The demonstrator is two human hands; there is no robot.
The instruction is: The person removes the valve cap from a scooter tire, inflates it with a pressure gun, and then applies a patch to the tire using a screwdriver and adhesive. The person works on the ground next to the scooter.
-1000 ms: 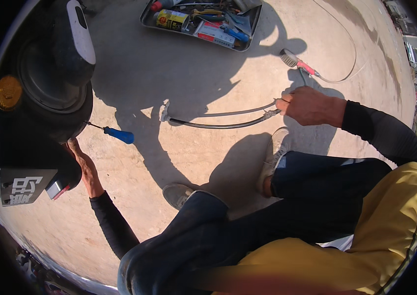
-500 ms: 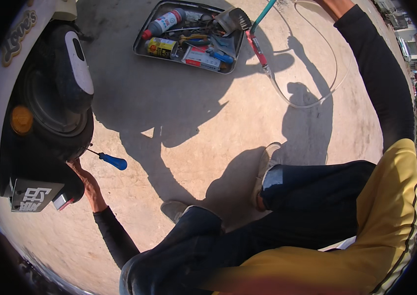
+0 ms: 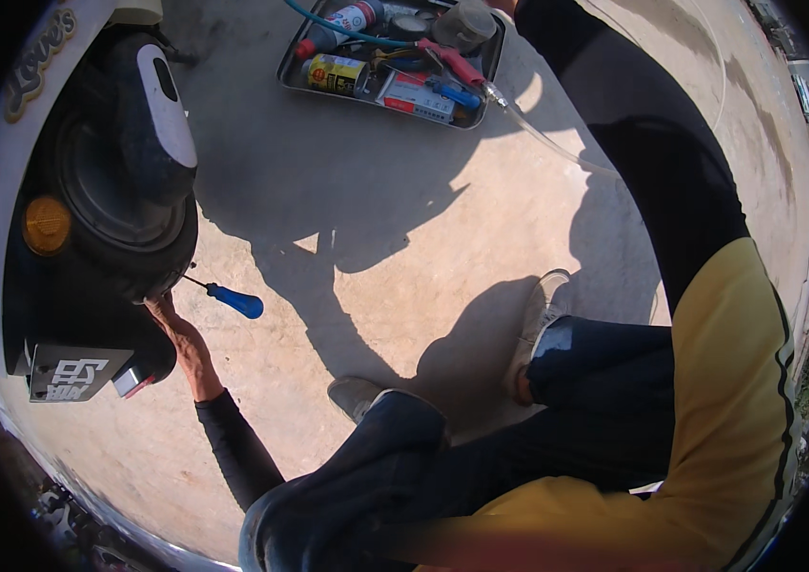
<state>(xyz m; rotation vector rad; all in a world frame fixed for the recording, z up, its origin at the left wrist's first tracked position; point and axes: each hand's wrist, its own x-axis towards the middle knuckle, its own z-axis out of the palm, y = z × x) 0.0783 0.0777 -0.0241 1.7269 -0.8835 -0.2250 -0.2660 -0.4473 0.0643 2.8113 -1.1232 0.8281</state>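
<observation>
My left hand [image 3: 180, 343] reaches to the underside of a black scooter tyre [image 3: 152, 276]; the wheel hides its fingertips. Just beside it, a screwdriver [image 3: 235, 301] with a blue handle sticks out from the tyre, its thin shaft against the rubber. My right hand [image 3: 503, 6] is almost wholly cut off by the top edge, its fingers out of sight. Near it, a red-handled tool [image 3: 457, 65] with a teal hose [image 3: 352, 34] and a clear hose [image 3: 557, 145] crosses over the tool tray [image 3: 347, 97].
The tray holds a red-capped bottle [image 3: 339, 29], a yellow can [image 3: 336, 74], a white-and-red box [image 3: 416, 97] and a grey round container [image 3: 464, 25]. The scooter's number plate [image 3: 75, 373] is near my left hand. My shoes [image 3: 540, 315] rest on the sunlit concrete.
My right arm has swung left toward the tray. The red tool and teal hose have shifted from the tray's right side to across it. My left hand stays at the tyre.
</observation>
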